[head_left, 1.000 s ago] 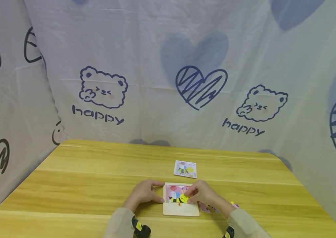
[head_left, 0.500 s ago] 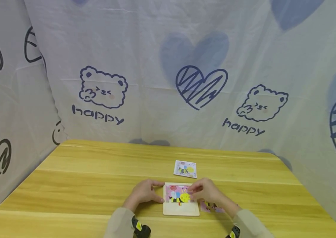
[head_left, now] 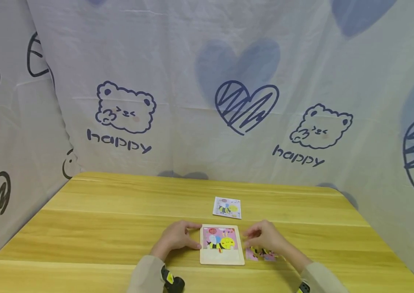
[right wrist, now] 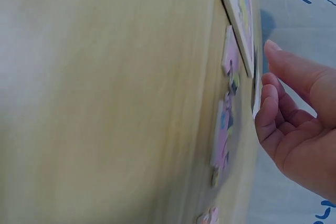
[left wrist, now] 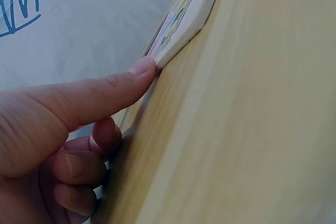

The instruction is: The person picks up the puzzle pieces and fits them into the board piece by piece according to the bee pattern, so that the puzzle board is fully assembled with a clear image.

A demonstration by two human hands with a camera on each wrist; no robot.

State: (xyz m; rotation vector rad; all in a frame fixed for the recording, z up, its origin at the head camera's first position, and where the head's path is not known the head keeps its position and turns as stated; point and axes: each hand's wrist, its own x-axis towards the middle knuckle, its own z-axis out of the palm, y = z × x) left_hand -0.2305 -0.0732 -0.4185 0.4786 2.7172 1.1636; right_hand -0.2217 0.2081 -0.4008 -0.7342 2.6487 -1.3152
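On the wooden surface [head_left: 119, 228], between the two hands: shallow puzzle board [head_left: 221, 257], flat. Upper part carries a bee picture [head_left: 225, 243] on pink; near strip is bare pale wood, one small red-yellow bit poking into it. Left hand [head_left: 175, 236] at the board's left side: thumb tip touches the edge, index reaches to the far left corner (contact there, can't tell), other fingers loosely bent. Touching, not wrapped around it. Right hand [head_left: 267, 237] just right of the board, apart from it, over loose puzzle pieces [head_left: 251, 254]; fingers relaxed and slightly curved, thumb tip standing off from them. Pieces lie flat in a rough row; right wrist view shows one more a bit apart. Beyond the board: printed card [head_left: 226, 208], also a bee. Backdrop: pale cloth [head_left: 177, 61] with bears, hearts, "happy". Beige sleeves [head_left: 144, 274] on both arms.
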